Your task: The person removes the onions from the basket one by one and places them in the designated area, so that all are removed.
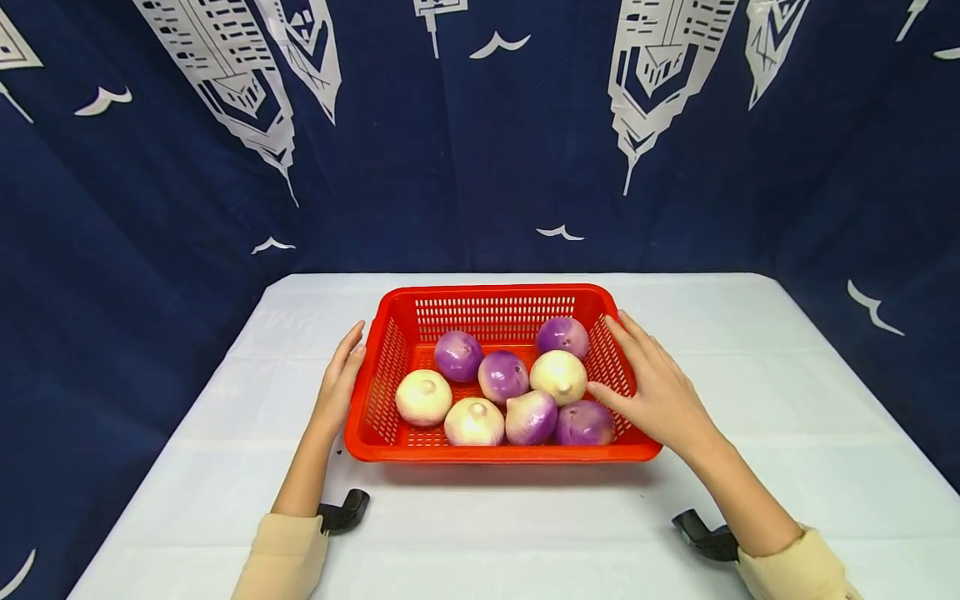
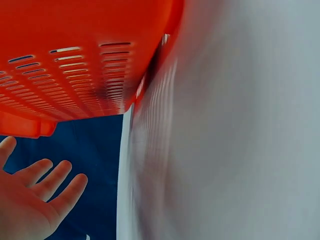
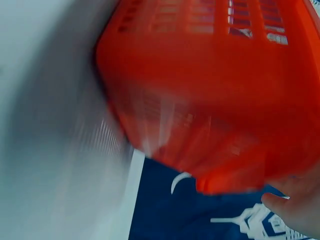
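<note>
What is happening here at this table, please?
A person has both hands at a red basket that stands on a white table. The left hand lies open beside the basket's left wall. The right hand is open at the right rim, with its fingers over the edge. Inside the basket lie eight onions: five purple onions and three white onions. Neither hand holds an onion.
</note>
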`<act>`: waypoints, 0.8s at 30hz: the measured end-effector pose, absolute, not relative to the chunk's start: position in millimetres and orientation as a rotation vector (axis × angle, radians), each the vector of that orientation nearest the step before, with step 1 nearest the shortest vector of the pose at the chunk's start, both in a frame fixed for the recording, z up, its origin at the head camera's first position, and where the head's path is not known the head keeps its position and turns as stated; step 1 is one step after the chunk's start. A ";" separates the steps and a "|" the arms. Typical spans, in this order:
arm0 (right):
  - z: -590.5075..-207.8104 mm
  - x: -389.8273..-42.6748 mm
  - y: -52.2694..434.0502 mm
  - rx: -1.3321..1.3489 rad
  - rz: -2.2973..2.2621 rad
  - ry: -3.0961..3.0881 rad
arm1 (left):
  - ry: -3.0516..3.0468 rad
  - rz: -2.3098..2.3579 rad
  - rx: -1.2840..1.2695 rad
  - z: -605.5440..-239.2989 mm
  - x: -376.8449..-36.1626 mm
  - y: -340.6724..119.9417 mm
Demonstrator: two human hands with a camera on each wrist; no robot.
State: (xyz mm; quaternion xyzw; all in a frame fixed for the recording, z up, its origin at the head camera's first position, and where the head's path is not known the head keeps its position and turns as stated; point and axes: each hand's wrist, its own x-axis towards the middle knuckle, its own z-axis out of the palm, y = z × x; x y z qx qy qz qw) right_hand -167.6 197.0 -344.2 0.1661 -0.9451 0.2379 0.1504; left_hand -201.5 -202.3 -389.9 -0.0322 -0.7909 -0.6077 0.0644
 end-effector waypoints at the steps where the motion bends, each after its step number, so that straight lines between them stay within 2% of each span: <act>1: -344.6 -167.9 193.5 0.496 0.684 -2.722 | -2.374 -1.852 -0.105 -389.9 -202.0 -201.7; 24: -351.9 -168.6 146.8 0.792 0.615 -2.918 | -2.472 -2.042 -0.414 -389.4 -204.2 -207.9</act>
